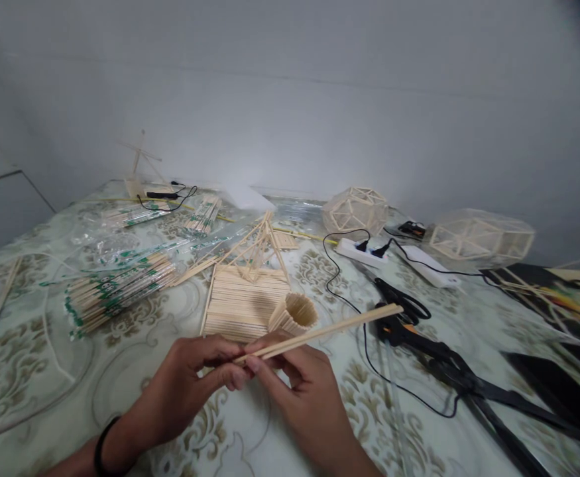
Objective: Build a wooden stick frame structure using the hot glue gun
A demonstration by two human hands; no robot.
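Note:
A few thin chopsticks [339,326] lie together in a narrow bundle, slanting up to the right above the tablecloth. My right hand [302,381] is closed on them, pinching with thumb and fingers near their lower left end. At that same end my left hand [195,377] is closed too, its thumb and fingertips on the tips of the sticks. Just beyond my hands is a flat panel of sticks laid side by side [240,301]. A round cup made of upright sticks [294,314] stands at the panel's right corner, and a pointed stick frame [264,245] rises at its back.
Packs of wrapped chopsticks [120,288] lie on the left. To the right are black-handled scissors [402,301], a white power strip [362,252] with black cables, and a black stand [449,371]. Two faceted stick lanterns [356,212] sit toward the wall.

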